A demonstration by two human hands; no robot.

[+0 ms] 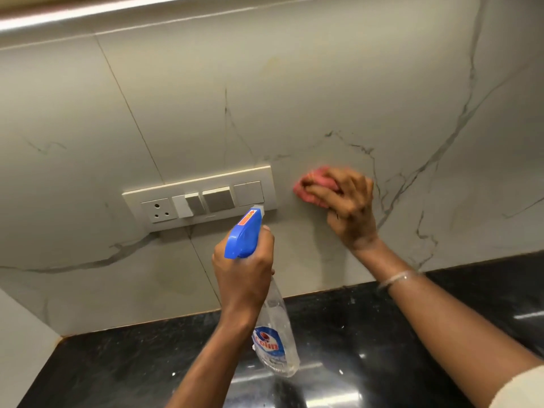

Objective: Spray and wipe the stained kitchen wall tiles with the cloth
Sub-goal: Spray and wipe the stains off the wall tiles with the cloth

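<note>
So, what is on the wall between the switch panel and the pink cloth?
Only a narrow strip of bare tile separates the switch panel and the cloth, in the head view.

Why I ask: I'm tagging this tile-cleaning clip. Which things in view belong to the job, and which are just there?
Part of the job: pink cloth, gripped by the right hand against the wall tiles; spray bottle, gripped by the left hand.
Just there: switch plate on the wall; black countertop; bracelet on the right wrist.
</note>
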